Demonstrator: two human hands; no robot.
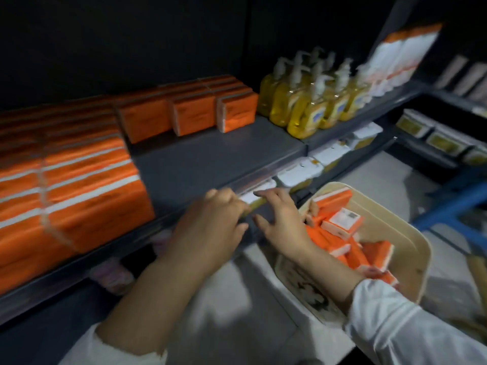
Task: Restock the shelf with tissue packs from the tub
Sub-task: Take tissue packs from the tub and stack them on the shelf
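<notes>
Nearest, two white sleeves [411, 325] run up to both hands at the shelf's front lip. The right hand [283, 225] has its fingers spread and straight, thumb out, holding nothing. The left hand [210, 225] has its fingers bent at the knuckles, and blur hides whether they close on anything.

The loose tissue packs [342, 222] lie just right of the right fingers and a little below them, jumbled in the cream tub [411, 233]. The right hand is therefore plainly the nearer and would likely reach sideways. The topmost pack lies flat, white label face up, its long axis slanting away to the right of the fingers. The packs are small soft bricks in glossy orange film with white edges. The tub looks like smooth rigid plastic with rounded corners.

Beyond the fingertips runs the bare grey shelf [210, 154], matt and flat. Left of the left fingers stands a tight block of stocked packs [79, 196]. Farther behind it are a shorter back row [195, 114] and then yellow pump bottles [311, 106].
</notes>
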